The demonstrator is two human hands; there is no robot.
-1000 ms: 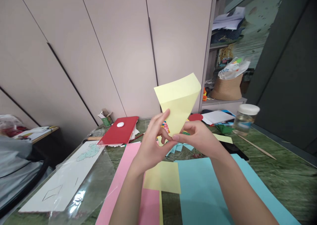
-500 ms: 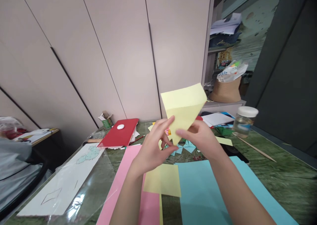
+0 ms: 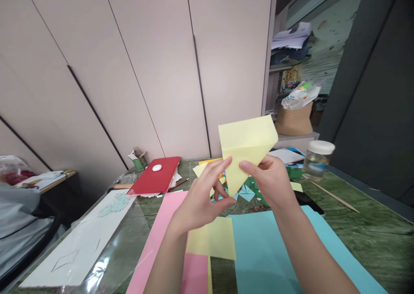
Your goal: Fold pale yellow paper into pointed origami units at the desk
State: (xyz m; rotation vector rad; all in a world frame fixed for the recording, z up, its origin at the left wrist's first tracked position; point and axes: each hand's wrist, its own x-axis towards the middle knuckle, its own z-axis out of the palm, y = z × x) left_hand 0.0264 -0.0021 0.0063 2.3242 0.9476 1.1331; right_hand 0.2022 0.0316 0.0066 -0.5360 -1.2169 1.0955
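A pale yellow sheet of paper (image 3: pixel 247 143), creased across and partly folded toward a point at the bottom, is held up above the table. My right hand (image 3: pixel 271 179) pinches its right side, thumb on the near face. At the lower left, my left hand (image 3: pixel 205 192) touches the paper's edge and pointed end with curled fingers. Beneath the hands lies a yellow paper piece (image 3: pixel 221 238), between a pink sheet (image 3: pixel 164 225) and a blue sheet (image 3: pixel 261 246). Small folded blue paper pieces (image 3: pixel 246 193) sit behind the hands.
A red folder (image 3: pixel 155 177) bearing a white round object lies at the back left, near a drawing on white paper (image 3: pixel 80 238). To the right stand a lidded jar (image 3: pixel 318 160) and a wooden stick (image 3: pixel 333 195). At far left, a person's grey clothing (image 3: pixel 22 229) shows.
The yellow paper has shifted slightly right and turned to face me more squarely. My right hand has moved a little right with it; my left hand stays at the lower point.
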